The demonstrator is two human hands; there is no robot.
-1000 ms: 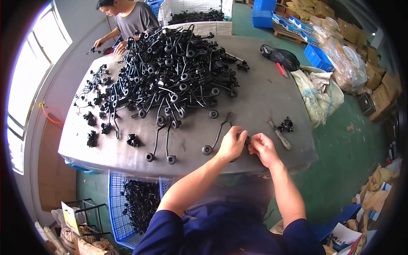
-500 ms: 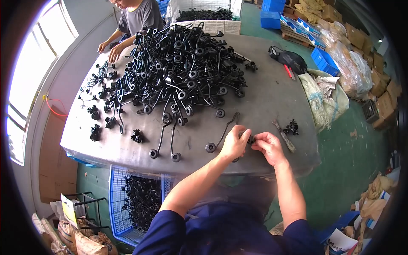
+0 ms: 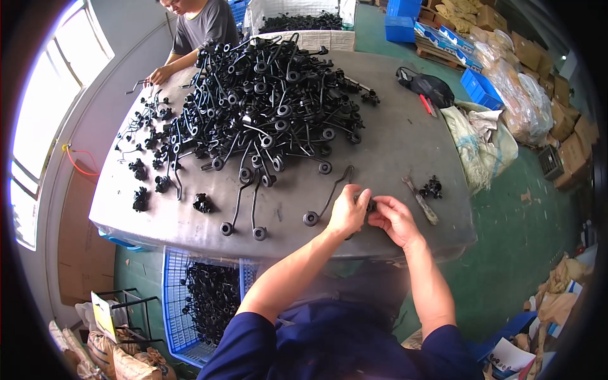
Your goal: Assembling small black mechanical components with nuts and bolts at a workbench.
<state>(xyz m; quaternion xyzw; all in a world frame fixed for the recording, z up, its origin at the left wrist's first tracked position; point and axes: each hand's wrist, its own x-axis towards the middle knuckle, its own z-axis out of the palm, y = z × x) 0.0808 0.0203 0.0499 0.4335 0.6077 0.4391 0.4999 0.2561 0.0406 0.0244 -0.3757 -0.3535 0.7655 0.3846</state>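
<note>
In front of me, my left hand [image 3: 348,212] is closed on a black ring-ended part [image 3: 370,205], mostly hidden by the fingers. My right hand [image 3: 395,220] pinches the same part from the right with thumb and forefinger. Just left of my left hand lies a bent black rod with a ring end [image 3: 310,218]. Two similar bent rods [image 3: 256,206] lie further left, their rings toward me. Beyond them rises a large heap of black rods with ring ends [image 3: 266,107].
Right of my hands lie a worn-handled tool [image 3: 420,201] and a small black clump of parts [image 3: 431,187]. A black bag [image 3: 425,86] sits at the table's [image 3: 392,139] right edge. A co-worker [image 3: 206,28] handles a rod at far left. A blue crate [image 3: 177,329] of parts stands below.
The right hand's fingers have shifted slightly around the part. The co-worker's hands have moved, and one now holds up a bent rod. The whole view has shifted a little.
</note>
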